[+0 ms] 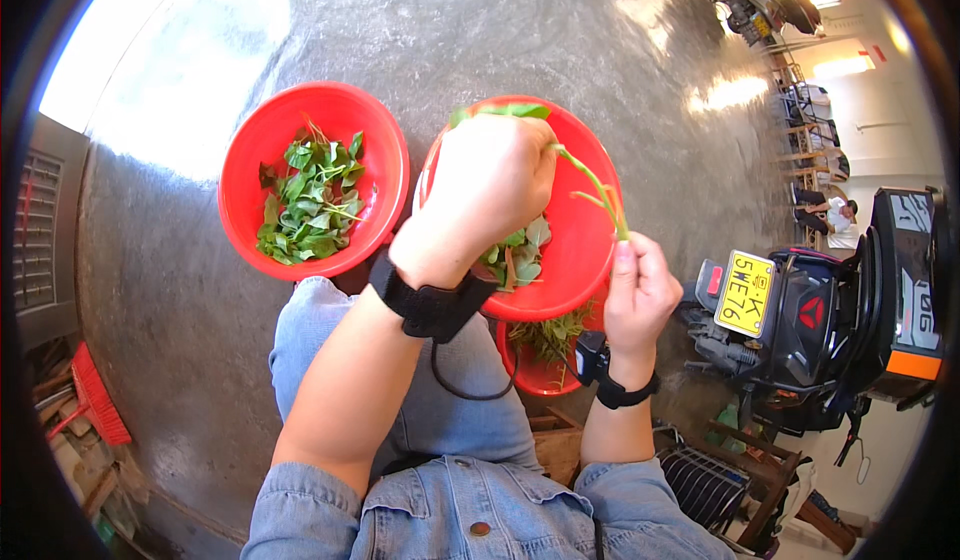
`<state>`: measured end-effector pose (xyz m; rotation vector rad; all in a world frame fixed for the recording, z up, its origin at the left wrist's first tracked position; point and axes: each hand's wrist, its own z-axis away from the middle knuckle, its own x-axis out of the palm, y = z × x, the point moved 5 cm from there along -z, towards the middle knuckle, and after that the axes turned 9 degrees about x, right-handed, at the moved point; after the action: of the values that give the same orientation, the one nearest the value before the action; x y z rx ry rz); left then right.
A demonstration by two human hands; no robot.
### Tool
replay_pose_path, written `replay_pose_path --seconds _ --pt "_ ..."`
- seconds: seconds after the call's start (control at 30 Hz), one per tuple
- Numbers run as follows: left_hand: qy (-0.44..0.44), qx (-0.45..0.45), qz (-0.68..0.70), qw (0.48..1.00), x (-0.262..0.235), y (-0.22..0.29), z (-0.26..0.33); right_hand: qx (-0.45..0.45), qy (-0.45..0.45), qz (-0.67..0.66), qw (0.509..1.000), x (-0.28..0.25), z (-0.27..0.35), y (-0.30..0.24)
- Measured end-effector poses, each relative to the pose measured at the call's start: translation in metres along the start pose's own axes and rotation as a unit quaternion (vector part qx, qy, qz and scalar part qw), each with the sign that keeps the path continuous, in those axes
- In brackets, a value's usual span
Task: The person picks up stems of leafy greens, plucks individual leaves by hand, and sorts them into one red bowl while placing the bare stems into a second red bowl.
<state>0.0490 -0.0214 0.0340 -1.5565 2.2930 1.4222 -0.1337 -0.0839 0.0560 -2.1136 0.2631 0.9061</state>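
Observation:
A green leafy vegetable stem (588, 172) stretches between my two hands. My left hand (500, 165) is closed around its leafy upper part, with leaves poking out beyond the knuckles. Pinched between thumb and fingertips, the stem's other end is in my right hand (642, 285). Both hands are over a red basin (575, 250), where more picked leaves (520, 255) lie, partly hidden by my left wrist. Another red basin (238, 185) to the left contains a pile of green leaves (315, 205). Partly under the middle one, a third red basin (540, 385) holds greens (552, 335).
A concrete floor (480, 35) surrounds the basins. At right stands a dark motorbike (820, 310) with a yellow plate. A red broom (98, 395) leans at lower left. Far right, a person (832, 210) sits near a row of stools. A black wire rack (700, 480) is beside me.

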Motion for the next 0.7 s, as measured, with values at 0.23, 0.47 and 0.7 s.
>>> replay_pose_path --seconds 0.23,0.47,0.7 --pt "0.116 -0.262 0.210 0.935 0.008 -0.027 0.013 -0.119 -0.033 0.055 0.991 0.022 0.009 -0.027" --pt "0.248 -0.353 0.422 0.797 -0.021 -0.067 0.013 0.030 0.021 -0.002 0.999 -0.006 0.007 -0.004" --pt "0.168 -0.242 0.348 0.890 -0.042 -0.055 -0.005 0.078 -0.019 -0.055 0.995 -0.046 -0.016 0.048"
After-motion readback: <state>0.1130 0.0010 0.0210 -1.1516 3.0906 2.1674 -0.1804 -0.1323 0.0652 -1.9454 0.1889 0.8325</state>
